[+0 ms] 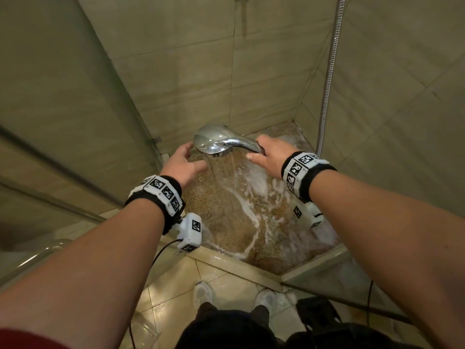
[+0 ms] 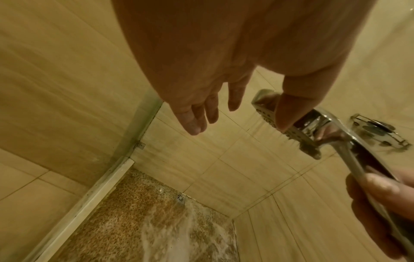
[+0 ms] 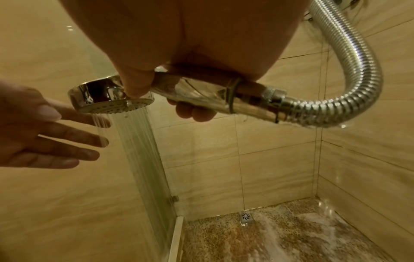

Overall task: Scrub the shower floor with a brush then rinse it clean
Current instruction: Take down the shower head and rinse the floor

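Foamy shower floor (image 1: pixel 241 222) lies below; right hand (image 1: pixel 270 157) grips the spraying shower head (image 1: pixel 214 141), left hand (image 1: pixel 182 165) fingers spread, empty.

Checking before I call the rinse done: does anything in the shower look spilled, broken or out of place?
Nothing looks broken. White foam is streaked across the speckled shower floor, so rinsing is unfinished. The right hand holds the spraying shower head; the left hand is open beside it. The brush is not in view.
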Available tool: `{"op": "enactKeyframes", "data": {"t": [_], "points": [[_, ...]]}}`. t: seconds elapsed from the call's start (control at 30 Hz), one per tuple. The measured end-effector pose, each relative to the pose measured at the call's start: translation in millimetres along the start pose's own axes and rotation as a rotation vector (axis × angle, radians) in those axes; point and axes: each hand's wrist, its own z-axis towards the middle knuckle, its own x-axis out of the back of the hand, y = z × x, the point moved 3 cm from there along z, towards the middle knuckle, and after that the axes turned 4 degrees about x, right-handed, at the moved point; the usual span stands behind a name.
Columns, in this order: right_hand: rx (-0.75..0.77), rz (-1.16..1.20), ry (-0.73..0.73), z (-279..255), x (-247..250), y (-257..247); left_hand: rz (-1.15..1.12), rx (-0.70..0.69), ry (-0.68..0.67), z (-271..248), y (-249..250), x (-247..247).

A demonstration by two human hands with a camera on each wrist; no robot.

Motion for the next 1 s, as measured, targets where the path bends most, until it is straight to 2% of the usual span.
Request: {"op": "enactKeyframes", "data": {"t": [0.3, 0.57, 0.83, 1.0], "points": [[-0.002, 0.030, 0.038, 2.2, 2.2, -0.8, 0.010, -0.035, 0.007, 7.1, 6.1, -8.6], [0.029, 0.068, 0.051, 13.4, 1.1, -22.4, -0.033, -0.035, 0.067, 11.0, 9.3, 9.6], [0.051, 0.039, 0.040, 21.4, -6.0, -32.9, -0.182, -0.019, 0.034, 16.4, 4.2, 19.7], [0.042, 0.044, 0.032, 20.9, -7.2, -29.4, -0.148, -0.032, 0.010, 20.3, 6.5, 19.3]]}}
